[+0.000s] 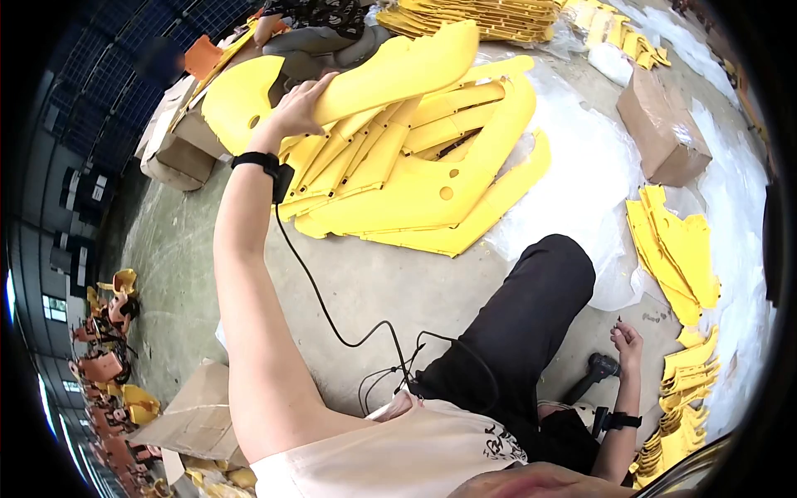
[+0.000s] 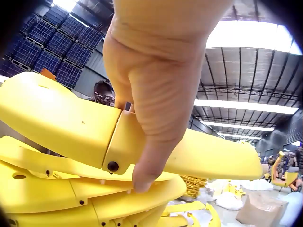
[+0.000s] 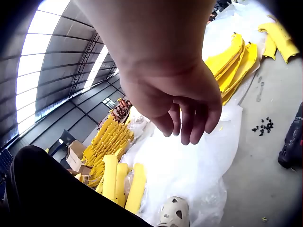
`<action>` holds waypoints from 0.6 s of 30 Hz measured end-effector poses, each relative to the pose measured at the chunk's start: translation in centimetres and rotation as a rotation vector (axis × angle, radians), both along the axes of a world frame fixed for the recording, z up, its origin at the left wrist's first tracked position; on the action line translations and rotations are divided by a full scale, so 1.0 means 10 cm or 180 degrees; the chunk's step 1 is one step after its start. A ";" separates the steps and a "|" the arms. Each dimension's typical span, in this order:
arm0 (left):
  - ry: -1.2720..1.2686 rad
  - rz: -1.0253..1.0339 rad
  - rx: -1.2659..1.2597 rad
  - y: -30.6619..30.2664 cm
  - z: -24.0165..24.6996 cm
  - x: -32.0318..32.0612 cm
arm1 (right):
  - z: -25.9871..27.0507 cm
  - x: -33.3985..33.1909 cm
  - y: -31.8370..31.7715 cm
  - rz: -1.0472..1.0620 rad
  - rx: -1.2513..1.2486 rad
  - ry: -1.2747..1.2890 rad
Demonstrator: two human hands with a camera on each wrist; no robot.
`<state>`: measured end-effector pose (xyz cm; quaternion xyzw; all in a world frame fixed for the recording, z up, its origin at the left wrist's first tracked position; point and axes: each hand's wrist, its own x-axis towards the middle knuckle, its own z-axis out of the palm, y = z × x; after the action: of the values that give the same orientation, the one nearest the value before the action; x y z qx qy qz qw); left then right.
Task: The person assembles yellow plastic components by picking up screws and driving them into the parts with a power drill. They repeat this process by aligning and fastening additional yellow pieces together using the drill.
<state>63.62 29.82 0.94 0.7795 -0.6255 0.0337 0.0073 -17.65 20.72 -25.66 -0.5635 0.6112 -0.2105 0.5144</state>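
My left hand (image 1: 297, 109) grips a long yellow plastic panel (image 1: 398, 70), thumb on the near side, fingers over the top. The panel lies tilted over a pile of similar yellow panels (image 1: 374, 195). In the left wrist view the thumb presses near a seam, beside a dark hole (image 2: 112, 166) in the panel. My right hand (image 1: 628, 342) is held above the floor at the lower right, fingers bent, with a small dark piece (image 1: 619, 319) at the fingertips. A cordless drill (image 1: 602, 365) stands near it. The right wrist view hides what is between thumb and fingers.
Small black pieces (image 3: 263, 126) lie scattered on the concrete floor. More yellow panels (image 1: 677, 249) rest on plastic sheeting (image 1: 573, 158) at the right, near a cardboard box (image 1: 662, 129). Another person (image 1: 324, 37) sits beyond the pile. A black cable (image 1: 320, 307) runs from my left wrist.
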 end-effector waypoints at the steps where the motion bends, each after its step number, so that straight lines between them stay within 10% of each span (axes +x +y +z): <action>1: 0.0096 0.0057 0.0004 0.01 -0.07 0.16 | -0.10 -0.07 0.02 -0.0035 0.0038 0.0041; 13: 0.1326 0.1279 -0.0651 -0.25 -1.38 1.56 | -0.36 -0.44 0.47 -0.0245 0.0447 0.0213; 18: 0.0603 0.1522 -0.0757 -0.47 -1.53 1.80 | -0.33 -0.44 0.62 -0.0222 0.0497 0.0301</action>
<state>81.57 25.09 -14.37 0.8983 -0.4120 0.0346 0.1490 -22.01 26.97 -29.01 -0.5094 0.6686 -0.1532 0.5197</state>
